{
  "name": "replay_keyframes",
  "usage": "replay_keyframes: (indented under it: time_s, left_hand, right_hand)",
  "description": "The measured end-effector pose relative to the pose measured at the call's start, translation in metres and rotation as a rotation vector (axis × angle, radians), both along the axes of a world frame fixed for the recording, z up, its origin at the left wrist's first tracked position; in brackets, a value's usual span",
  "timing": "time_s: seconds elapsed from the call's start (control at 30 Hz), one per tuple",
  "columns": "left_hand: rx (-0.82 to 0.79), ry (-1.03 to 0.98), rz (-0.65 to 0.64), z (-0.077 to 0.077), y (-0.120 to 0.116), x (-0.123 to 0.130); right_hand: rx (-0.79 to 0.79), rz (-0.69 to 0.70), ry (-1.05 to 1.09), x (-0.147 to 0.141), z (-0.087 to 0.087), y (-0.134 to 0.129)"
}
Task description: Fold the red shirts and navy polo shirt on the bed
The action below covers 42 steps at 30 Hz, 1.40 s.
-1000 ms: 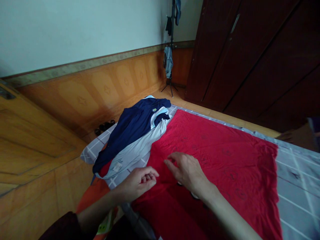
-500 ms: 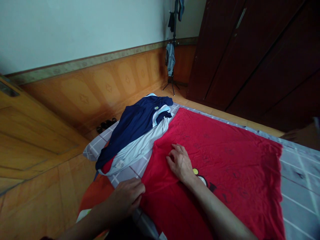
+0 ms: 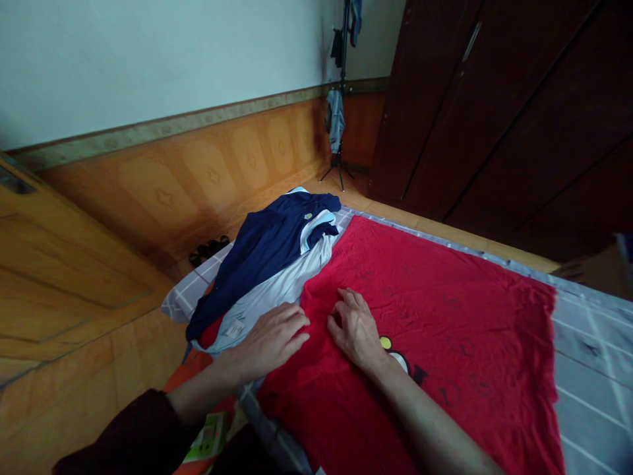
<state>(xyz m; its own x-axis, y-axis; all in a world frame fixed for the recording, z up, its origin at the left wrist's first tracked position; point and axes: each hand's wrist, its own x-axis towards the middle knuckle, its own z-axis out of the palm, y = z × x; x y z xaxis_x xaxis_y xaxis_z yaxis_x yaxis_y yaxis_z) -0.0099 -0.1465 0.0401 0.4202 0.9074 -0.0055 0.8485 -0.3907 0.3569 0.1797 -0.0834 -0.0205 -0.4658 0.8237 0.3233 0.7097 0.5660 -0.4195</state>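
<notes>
A red T-shirt (image 3: 475, 290) with a yellow, white and black cartoon print lies spread on a checked bed sheet (image 3: 588, 382). My right hand (image 3: 357, 333) rests palm down on it, left of the print, fingers loosely bent and apart. At the shirt's left edge is my left hand (image 3: 274, 336), its thumb and fingers apart over the red cloth; I cannot tell whether the fingertips touch it. Left of the shirt lies a heap of clothes: a navy garment (image 3: 262, 241) on top of a pale blue one (image 3: 277, 284) with a white label.
Orange fabric (image 3: 188, 369) and a green-and-white packet (image 3: 210, 435) are low on the left. Beyond the bed are a coat stand (image 3: 342, 66) with clothes, dark red wardrobe doors (image 3: 459, 119), dark footwear (image 3: 208, 249) on the floor and a wooden door (image 3: 64, 264).
My left hand has come off the shirt's near left edge, moving up and right towards my right hand with its fingers opened. My right hand stays nearly in place.
</notes>
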Motion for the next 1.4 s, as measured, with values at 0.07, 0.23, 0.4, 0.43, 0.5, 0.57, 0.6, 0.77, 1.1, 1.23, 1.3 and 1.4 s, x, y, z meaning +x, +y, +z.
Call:
replay_keyframes:
  time_s: [0.07, 0.23, 0.4, 0.43, 0.5, 0.57, 0.6, 0.77, 1.1, 1.23, 1.3, 1.4]
  left_hand:
    - [0.052, -0.021, 0.011, -0.014, 0.010, 0.007]
    - [0.031, 0.083, -0.023, -0.049, 0.019, 0.004]
    - [-0.040, 0.174, -0.091, -0.053, 0.031, -0.008]
    - [-0.058, 0.190, -0.097, -0.052, 0.032, -0.008]
    - [-0.074, 0.207, -0.096, -0.047, 0.032, -0.007]
    - [-0.053, 0.208, -0.080, -0.042, 0.026, -0.004]
    - [-0.039, 0.203, -0.081, -0.040, 0.021, -0.002]
    - [-0.076, 0.190, -0.126, -0.036, -0.005, -0.006]
    - [0.022, 0.213, -0.151, -0.053, -0.022, 0.001]
    - [0.054, 0.216, -0.163, -0.058, -0.035, 0.000]
    - [0.073, 0.220, -0.189, -0.058, -0.040, 0.000]
    - [0.105, 0.230, -0.200, -0.057, -0.045, 0.000]
  right_hand:
    - [-0.002, -0.002, 0.006, 0.000, 0.000, 0.000]
    - [-0.014, 0.001, 0.039, 0.000, -0.002, 0.001]
    - [-0.014, 0.003, 0.031, 0.001, -0.001, 0.001]
    - [-0.015, 0.003, 0.029, 0.001, 0.000, 0.001]
    - [-0.019, 0.007, 0.029, 0.001, 0.001, 0.001]
    - [-0.017, 0.010, 0.037, 0.001, 0.001, 0.000]
    - [-0.013, 0.012, 0.042, 0.001, 0.002, 0.000]
    - [0.001, 0.024, 0.027, 0.000, 0.001, -0.002]
    - [0.052, 0.080, 0.030, 0.002, 0.002, -0.003]
    - [0.039, 0.354, -0.024, -0.001, 0.010, -0.009]
    - [-0.006, 0.418, -0.070, -0.003, 0.010, -0.009]
    - [-0.048, 0.332, -0.140, -0.002, 0.005, 0.000]
